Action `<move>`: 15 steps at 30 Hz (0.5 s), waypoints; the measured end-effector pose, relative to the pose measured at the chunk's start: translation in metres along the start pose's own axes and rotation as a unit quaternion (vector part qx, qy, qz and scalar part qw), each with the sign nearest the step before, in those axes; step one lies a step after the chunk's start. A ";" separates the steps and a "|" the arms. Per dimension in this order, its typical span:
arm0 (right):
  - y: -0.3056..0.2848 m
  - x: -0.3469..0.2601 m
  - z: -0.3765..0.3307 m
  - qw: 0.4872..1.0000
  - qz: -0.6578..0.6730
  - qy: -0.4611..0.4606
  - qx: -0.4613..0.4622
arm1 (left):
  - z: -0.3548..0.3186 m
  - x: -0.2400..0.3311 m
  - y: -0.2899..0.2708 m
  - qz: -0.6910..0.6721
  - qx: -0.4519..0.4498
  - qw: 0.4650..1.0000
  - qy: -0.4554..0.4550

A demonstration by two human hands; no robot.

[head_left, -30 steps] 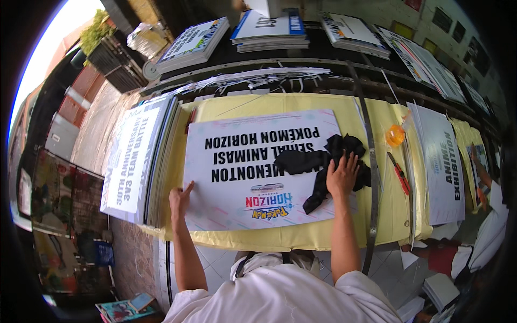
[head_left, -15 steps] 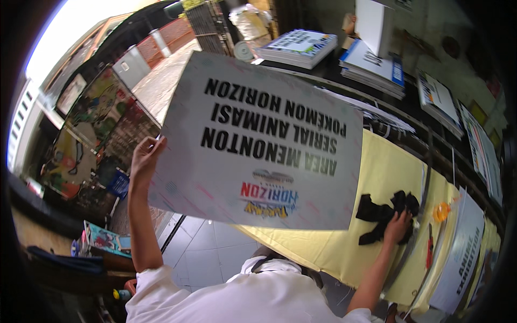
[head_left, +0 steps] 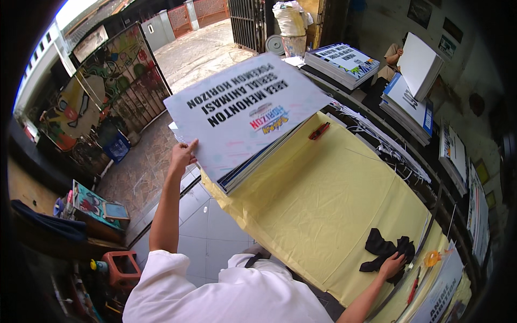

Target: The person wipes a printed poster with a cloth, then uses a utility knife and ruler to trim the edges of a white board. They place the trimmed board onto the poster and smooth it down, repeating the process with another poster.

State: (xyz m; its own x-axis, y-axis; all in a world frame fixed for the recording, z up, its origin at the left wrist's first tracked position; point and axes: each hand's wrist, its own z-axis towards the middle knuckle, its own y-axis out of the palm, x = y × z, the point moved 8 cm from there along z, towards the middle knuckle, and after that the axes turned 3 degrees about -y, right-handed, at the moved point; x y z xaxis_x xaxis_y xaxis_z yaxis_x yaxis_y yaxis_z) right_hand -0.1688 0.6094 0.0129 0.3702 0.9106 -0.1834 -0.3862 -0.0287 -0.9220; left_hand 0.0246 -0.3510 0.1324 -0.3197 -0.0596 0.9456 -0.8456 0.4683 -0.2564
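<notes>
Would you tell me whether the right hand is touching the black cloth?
Touching: the head view shows the right hand lying on the black cloth, partly covering it.

A white lettered board (head_left: 245, 114) is askew over a panel stack (head_left: 264, 155), a black cloth (head_left: 381, 246) crumpled on yellow sheeting (head_left: 323, 215).

Watching from my remote seat, there's bright daylight on the driveway (head_left: 202, 56) past the left end of the yellow-covered table (head_left: 318, 215), plus a dark barred gate (head_left: 246, 24). Grey tiles (head_left: 215, 229) line its near edge; beyond the far edge, a dim wall (head_left: 466, 64) with frames (head_left: 419, 13).
</notes>
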 end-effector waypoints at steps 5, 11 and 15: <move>0.007 0.006 -0.005 0.998 -0.046 0.034 -0.018 | -0.019 -0.043 0.017 0.121 -0.081 0.986 -0.085; 0.010 0.006 -0.008 0.994 -0.091 0.061 -0.014 | -0.029 -0.057 0.027 0.067 -0.087 0.990 -0.089; 0.007 -0.002 -0.014 0.988 -0.101 0.110 -0.032 | -0.032 -0.061 0.033 0.011 -0.084 0.992 -0.092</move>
State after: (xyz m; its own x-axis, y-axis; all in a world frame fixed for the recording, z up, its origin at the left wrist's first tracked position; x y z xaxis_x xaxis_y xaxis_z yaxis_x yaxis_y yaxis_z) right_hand -0.1606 0.6014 0.0020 0.6125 0.7884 -0.0564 -0.2337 0.1125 -0.9658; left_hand 0.0303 -0.3034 0.0727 -0.4235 -0.2002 0.8835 -0.7586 0.6114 -0.2251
